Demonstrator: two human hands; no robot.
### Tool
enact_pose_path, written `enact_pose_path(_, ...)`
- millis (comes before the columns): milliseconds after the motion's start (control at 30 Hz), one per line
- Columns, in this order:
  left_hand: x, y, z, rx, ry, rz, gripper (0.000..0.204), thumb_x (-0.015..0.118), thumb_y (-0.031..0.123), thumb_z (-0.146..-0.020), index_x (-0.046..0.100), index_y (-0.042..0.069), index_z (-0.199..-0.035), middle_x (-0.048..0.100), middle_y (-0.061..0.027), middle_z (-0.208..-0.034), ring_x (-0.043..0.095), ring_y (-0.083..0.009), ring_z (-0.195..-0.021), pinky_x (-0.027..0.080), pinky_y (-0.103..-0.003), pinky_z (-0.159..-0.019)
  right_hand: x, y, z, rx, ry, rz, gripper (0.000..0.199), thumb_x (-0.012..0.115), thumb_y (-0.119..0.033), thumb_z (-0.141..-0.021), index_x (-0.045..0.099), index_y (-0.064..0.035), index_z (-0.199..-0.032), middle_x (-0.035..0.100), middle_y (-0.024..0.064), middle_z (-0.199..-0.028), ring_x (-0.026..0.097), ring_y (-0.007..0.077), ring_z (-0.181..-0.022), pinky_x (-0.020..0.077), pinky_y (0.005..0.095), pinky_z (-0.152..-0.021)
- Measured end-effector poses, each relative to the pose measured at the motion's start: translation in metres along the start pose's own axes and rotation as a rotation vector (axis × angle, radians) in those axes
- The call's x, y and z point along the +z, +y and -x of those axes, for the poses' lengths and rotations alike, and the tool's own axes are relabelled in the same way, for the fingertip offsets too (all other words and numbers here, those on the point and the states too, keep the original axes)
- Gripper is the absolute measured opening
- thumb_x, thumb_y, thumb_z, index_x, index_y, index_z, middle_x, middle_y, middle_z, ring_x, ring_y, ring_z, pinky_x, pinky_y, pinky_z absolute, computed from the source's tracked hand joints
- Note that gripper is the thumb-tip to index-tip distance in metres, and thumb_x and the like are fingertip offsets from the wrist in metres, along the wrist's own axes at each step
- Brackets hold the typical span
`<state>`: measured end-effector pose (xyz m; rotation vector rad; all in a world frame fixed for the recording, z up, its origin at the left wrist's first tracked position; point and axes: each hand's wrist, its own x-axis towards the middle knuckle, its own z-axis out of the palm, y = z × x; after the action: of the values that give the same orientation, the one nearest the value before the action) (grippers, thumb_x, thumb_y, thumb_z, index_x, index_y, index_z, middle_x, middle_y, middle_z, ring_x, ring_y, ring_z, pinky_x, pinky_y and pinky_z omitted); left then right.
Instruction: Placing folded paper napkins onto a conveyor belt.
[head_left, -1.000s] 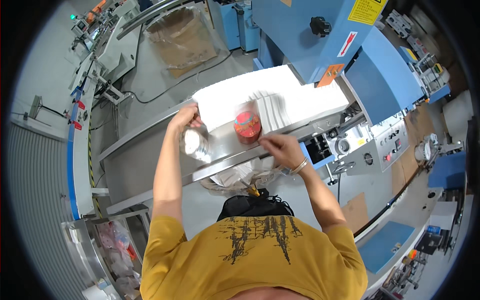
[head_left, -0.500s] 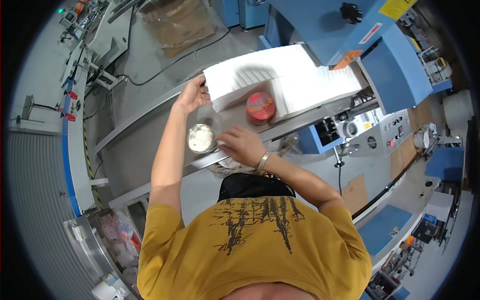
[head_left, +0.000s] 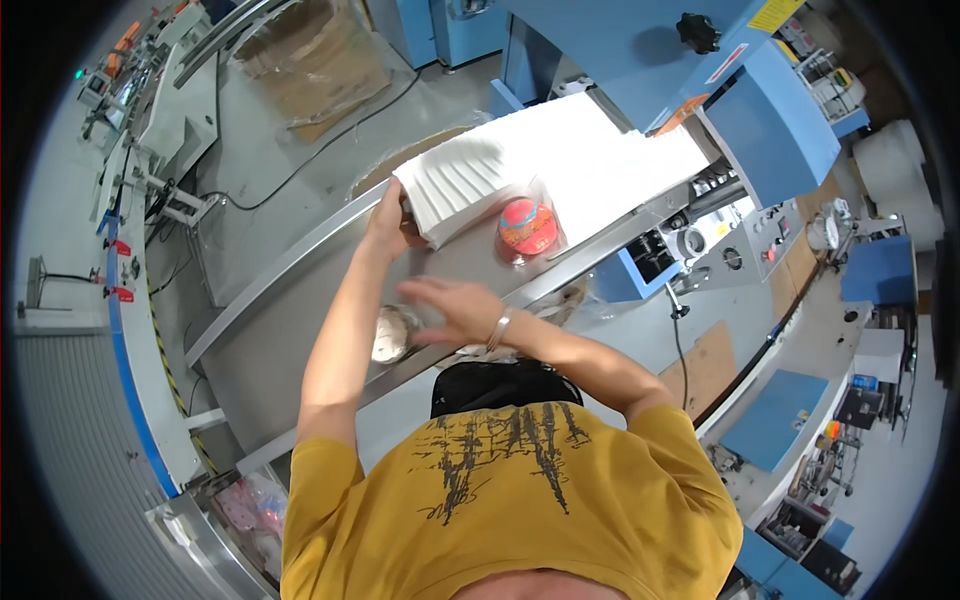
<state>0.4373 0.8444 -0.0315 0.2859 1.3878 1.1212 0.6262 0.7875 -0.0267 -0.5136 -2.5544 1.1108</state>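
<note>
A long stack of thin white sheets (head_left: 600, 165) lies along the metal trough (head_left: 280, 345), its near-left end rippled. My left hand (head_left: 386, 228) is closed round that left end, with some fingers hidden against it. My right hand (head_left: 455, 312), a bracelet on its wrist, hovers over the trough's near side with its fingers apart and slightly blurred. Beside its fingertips, partly covered by my left forearm, stands a round clear container with whitish contents (head_left: 390, 338). Against the stack's near side stands a round red container with a blue band (head_left: 527, 228), in clear plastic.
A blue machine (head_left: 770, 150) with a black knob overhangs the stack's right end. Controls sit on a panel (head_left: 760, 240) to the right. Beyond the trough's far rail lie a black cable (head_left: 325, 150) and plastic-covered cardboard (head_left: 312, 65) on the floor.
My right hand has lifted off the whitish container and moved slightly, fingers spreading. My left hand has closed in on the stack's end. The whole view has shifted a little.
</note>
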Motion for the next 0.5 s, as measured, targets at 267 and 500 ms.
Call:
enact_pose_path(267, 0.013, -0.002, -0.002, 0.061, -0.1, 0.093, 0.058, 0.042, 0.053, -0.094, 0.045, 0.011, -0.135, 0.056, -0.0072, -0.127, 0.055, -0.0236, -0.113, 0.047, -0.048, -0.088, -0.185, 0.132, -0.024, 0.203, 0.893, 0.709, 0.018, 0.053, -0.004, -0.08, 0.064, -0.0036, -0.094, 0.064, 0.017, -0.094, 0.058, 0.0364, -0.088, 0.0476, 0.0428, -0.081)
enact_pose_path(500, 0.017, -0.004, 0.011, 0.069, -0.027, 0.144, 0.049, 0.041, 0.043, -0.098, 0.047, 0.008, -0.132, 0.059, -0.0062, -0.121, 0.059, -0.0212, -0.107, 0.051, -0.042, -0.084, -0.215, 0.184, -0.045, 0.727, 0.784, 0.768, 0.022, 0.05, -0.022, -0.09, 0.063, -0.0053, -0.096, 0.063, 0.0176, -0.105, 0.059, 0.0362, -0.102, 0.0461, 0.0441, -0.089)
